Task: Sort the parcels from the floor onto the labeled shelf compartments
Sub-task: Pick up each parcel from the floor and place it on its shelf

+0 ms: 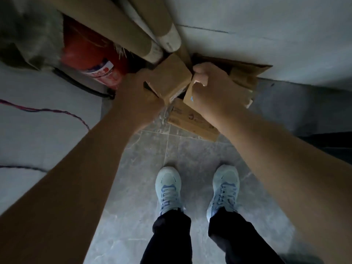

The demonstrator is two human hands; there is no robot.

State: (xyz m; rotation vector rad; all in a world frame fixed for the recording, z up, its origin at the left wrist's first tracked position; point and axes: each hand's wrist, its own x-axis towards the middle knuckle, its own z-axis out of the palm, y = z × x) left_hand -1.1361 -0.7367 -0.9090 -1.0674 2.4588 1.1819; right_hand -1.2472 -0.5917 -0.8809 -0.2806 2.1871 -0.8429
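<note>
Several brown cardboard parcels lie piled on the floor against a white wall. My left hand [139, 92] grips the left side of a small square cardboard parcel [171, 79] at the top of the pile. My right hand [211, 86] is curled round the edge of a second small cardboard parcel [190, 96] just right of the first. Below them a flat printed cardboard box [192, 121] lies on the tiles. A larger folded cardboard piece [245, 77] rests behind my right hand. No shelf is in view.
A red fire extinguisher [95, 60] lies at the left of the pile. Long cardboard tubes [133, 31] lean over it. A thin cable [47, 111] crosses a pale surface at left. My two shoes [167, 189] stand on grey floor tiles [190, 159].
</note>
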